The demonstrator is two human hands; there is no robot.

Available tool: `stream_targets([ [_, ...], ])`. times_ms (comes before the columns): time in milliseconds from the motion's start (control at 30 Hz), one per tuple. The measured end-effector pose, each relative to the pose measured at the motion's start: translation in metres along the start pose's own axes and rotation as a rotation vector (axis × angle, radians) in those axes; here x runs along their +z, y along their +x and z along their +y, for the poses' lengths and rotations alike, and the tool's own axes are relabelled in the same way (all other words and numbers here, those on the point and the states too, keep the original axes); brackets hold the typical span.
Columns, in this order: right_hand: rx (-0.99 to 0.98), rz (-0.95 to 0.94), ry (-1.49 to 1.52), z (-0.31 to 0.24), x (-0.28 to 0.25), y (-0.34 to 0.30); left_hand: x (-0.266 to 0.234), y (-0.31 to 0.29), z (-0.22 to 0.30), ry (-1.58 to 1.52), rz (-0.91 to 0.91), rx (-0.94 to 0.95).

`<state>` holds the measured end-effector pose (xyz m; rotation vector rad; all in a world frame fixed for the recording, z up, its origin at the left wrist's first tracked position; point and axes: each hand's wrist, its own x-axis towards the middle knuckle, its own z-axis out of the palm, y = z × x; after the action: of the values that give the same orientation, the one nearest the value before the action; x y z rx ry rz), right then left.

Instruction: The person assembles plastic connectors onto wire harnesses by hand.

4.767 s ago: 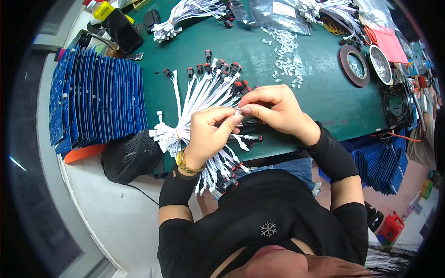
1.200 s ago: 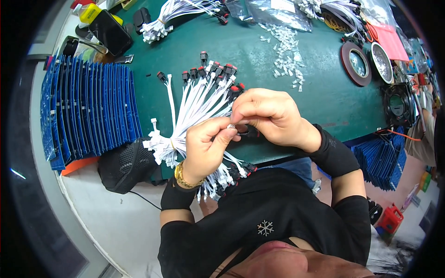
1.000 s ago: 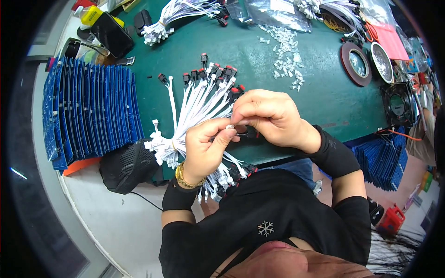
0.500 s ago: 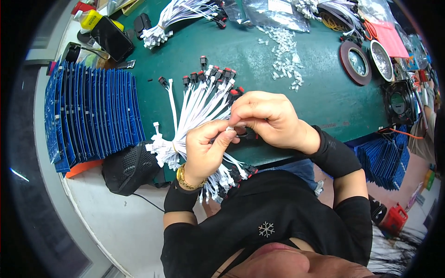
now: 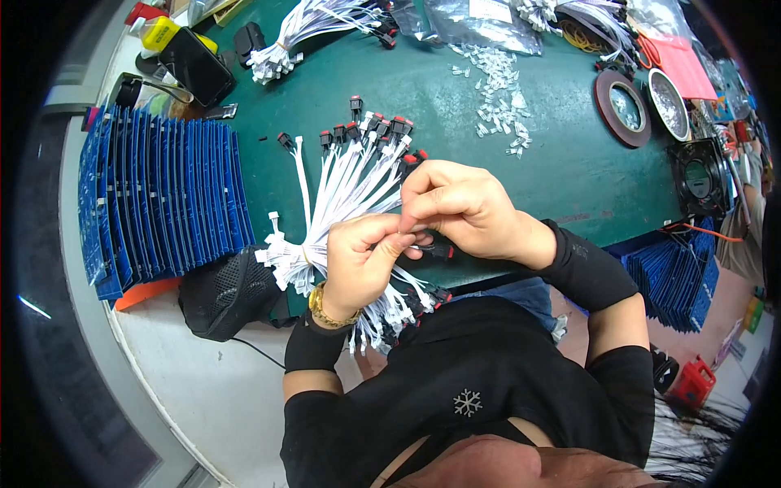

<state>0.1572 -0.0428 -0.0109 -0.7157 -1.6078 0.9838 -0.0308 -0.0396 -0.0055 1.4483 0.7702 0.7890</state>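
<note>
My left hand (image 5: 358, 262) and my right hand (image 5: 465, 203) meet fingertip to fingertip over the near edge of the green table. Thumb and fingers of the left are pinched on a small white connector, now almost wholly covered. The right thumb and forefinger press together right above it; whatever lies between them is too small to make out. Just below the right hand a black switch (image 5: 440, 251) with a red end shows. Beneath and left of my hands spreads a bundle of white cables (image 5: 321, 215) with white plugs and black-and-red switches (image 5: 402, 126).
Blue circuit boards (image 5: 163, 199) stand in a row at left. Loose clear connectors (image 5: 498, 93) lie farther back, near a second cable bundle (image 5: 281, 53). At right are a tape roll (image 5: 623, 109), a round dish (image 5: 669, 106) and a black fan (image 5: 700, 175). A phone (image 5: 198, 67) leans at back left.
My right fingers have shifted slightly left and closed down on the left fingertips. The small white piece that showed between them is now hidden; more of the black switch shows.
</note>
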Motion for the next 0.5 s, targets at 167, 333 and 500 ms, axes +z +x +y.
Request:
stream_targets([
  [167, 0.069, -0.043, 0.111, 0.000, -0.002, -0.001, 0.003, -0.002, -0.002, 0.021, 0.028, 0.050],
  [333, 0.010, -0.079, 0.024, 0.001, -0.006, -0.009, -0.005, 0.006, 0.011, 0.454, -0.106, 0.255],
  [500, -0.177, -0.072, -0.504, -0.006, -0.001, -0.047, -0.024, 0.019, 0.029, 0.436, -0.387, 0.156],
])
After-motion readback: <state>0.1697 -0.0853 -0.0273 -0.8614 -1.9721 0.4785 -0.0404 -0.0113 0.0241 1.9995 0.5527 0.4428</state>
